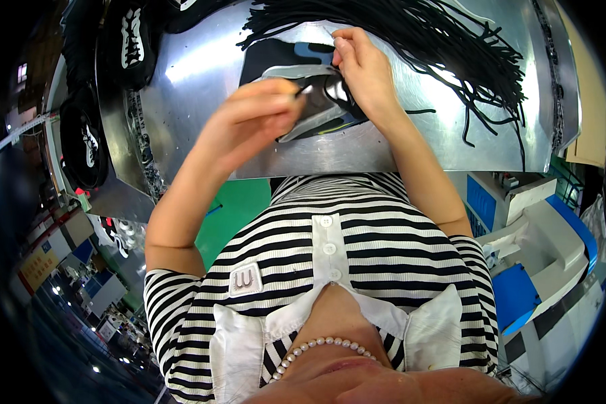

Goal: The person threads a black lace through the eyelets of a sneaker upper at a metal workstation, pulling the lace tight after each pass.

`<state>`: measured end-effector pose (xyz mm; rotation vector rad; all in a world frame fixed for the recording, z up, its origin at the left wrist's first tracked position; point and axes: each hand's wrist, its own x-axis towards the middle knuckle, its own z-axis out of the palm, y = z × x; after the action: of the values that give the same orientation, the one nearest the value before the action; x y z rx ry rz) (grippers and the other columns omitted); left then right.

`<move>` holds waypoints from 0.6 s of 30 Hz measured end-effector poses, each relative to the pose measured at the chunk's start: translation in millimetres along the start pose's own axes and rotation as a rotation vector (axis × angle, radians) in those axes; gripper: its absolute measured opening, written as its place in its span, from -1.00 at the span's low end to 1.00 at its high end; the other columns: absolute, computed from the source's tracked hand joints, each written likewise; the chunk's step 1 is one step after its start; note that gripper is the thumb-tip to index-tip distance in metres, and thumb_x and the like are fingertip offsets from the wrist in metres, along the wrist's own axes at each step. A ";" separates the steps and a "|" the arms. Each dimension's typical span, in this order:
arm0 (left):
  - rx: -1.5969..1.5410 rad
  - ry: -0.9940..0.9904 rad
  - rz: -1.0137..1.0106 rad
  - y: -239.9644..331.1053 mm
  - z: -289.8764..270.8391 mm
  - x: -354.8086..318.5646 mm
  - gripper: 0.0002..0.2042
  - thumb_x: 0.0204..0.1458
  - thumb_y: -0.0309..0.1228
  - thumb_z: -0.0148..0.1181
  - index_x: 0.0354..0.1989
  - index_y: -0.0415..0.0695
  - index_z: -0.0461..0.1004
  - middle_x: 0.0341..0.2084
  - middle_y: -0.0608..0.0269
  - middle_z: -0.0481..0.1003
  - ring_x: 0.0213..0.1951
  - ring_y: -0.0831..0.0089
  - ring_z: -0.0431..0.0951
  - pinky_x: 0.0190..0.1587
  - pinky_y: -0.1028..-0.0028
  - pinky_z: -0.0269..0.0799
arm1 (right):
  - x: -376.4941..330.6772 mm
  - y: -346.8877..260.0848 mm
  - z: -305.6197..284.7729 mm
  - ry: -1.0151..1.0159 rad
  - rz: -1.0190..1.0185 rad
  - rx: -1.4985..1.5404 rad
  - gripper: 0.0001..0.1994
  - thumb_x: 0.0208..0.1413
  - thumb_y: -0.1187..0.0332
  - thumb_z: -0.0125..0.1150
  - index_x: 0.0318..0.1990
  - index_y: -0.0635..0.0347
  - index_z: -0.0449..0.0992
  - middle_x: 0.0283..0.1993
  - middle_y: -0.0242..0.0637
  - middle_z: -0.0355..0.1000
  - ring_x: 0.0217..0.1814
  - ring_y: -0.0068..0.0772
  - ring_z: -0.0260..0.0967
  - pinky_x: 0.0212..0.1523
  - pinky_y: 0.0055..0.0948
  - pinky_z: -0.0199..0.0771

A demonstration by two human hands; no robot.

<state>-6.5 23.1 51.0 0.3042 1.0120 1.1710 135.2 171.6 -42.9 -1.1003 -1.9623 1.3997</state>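
A shoe upper (316, 108) in black and grey, with a blue patch, lies on the metal tabletop between my hands. A black shoelace (334, 87) loops over its middle. My left hand (256, 118), slightly blurred, pinches a dark lace end above the upper's near left side. At the upper's far right edge, my right hand (367, 71) is closed, with thumb and forefinger pressed together. A thin pale tip shows by those fingers, too small to name. Beyond that hand spreads a large bundle of black laces (397, 30).
Black shoes with white lacing (133, 44) stand along the left, another shoe (87, 145) lower down. The metal table (202, 114) ends just in front of my striped shirt. A white and blue machine (539, 236) stands at the right, below table height.
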 end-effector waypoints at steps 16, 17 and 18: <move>1.601 0.595 0.847 -47.0 5.0 26.6 -0.91 -0.11 -0.45 0.35 -0.45 -0.11 0.54 -0.19 0.28 0.50 -0.07 0.28 0.43 -0.03 0.33 0.22 | -4.2 8.8 -0.9 0.089 -0.124 0.537 -0.79 0.31 0.37 0.06 0.01 0.24 0.42 -0.30 -0.39 0.49 -0.37 -0.69 0.32 -0.36 -0.65 0.34; 1.561 0.588 0.841 -50.0 -0.7 30.3 -0.91 -0.13 -0.44 0.34 -0.47 -0.10 0.54 -0.21 0.29 0.50 -0.09 0.28 0.43 -0.06 0.31 0.20 | -8.6 9.7 -3.8 0.075 -0.154 0.551 -0.79 0.30 0.38 0.07 0.02 0.24 0.42 -0.30 -0.40 0.49 -0.39 -0.70 0.30 -0.38 -0.66 0.33; 1.522 0.580 0.835 -51.3 -4.5 32.9 -0.91 -0.14 -0.42 0.34 -0.49 -0.09 0.53 -0.23 0.30 0.49 -0.11 0.29 0.43 -0.10 0.30 0.19 | -14.7 6.3 -9.1 0.044 -0.162 0.487 -0.79 0.28 0.40 0.09 0.02 0.25 0.42 -0.33 -0.35 0.51 -0.41 -0.63 0.38 -0.38 -0.62 0.38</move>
<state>22.7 29.4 -2.3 1.7834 2.3124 0.9546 152.4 165.2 -44.6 -0.7229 -1.5216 1.6274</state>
